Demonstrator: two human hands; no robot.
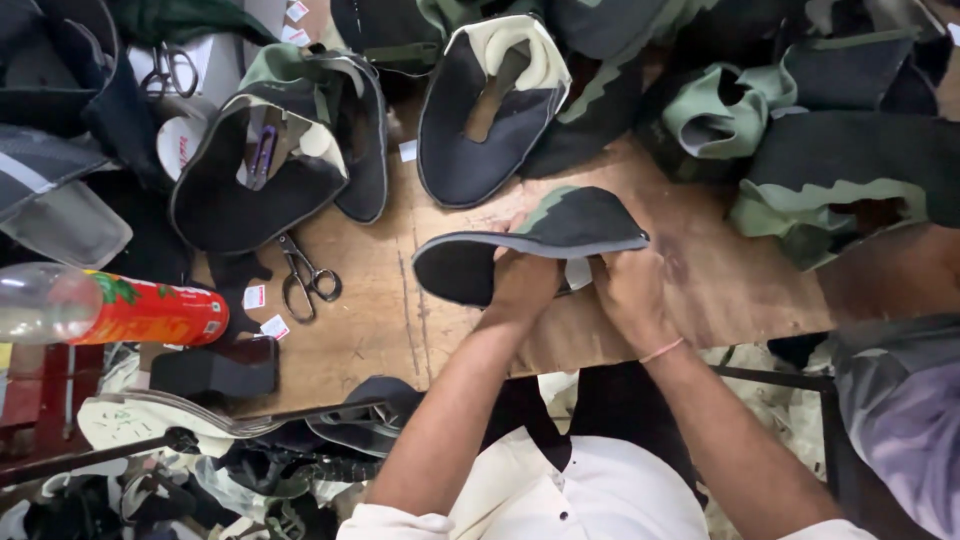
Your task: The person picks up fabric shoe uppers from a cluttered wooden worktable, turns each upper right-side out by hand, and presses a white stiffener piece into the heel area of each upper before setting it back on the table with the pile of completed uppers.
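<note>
two hands [575, 290] grip one shoe upper [530, 240].

Workroom setting, seen from above. A worn wooden table [700, 290] with a scratched brown top fills the centre; its front edge runs left to right, just beside the seated worker. A dark metal frame [790, 378] shows below the edge at right. At lower left stands a red-painted fixture [40, 385], and a dark metal bar [90, 458] slants across cluttered ground beneath it. Light is even and soft, casting faint shadows on the wood.
</note>
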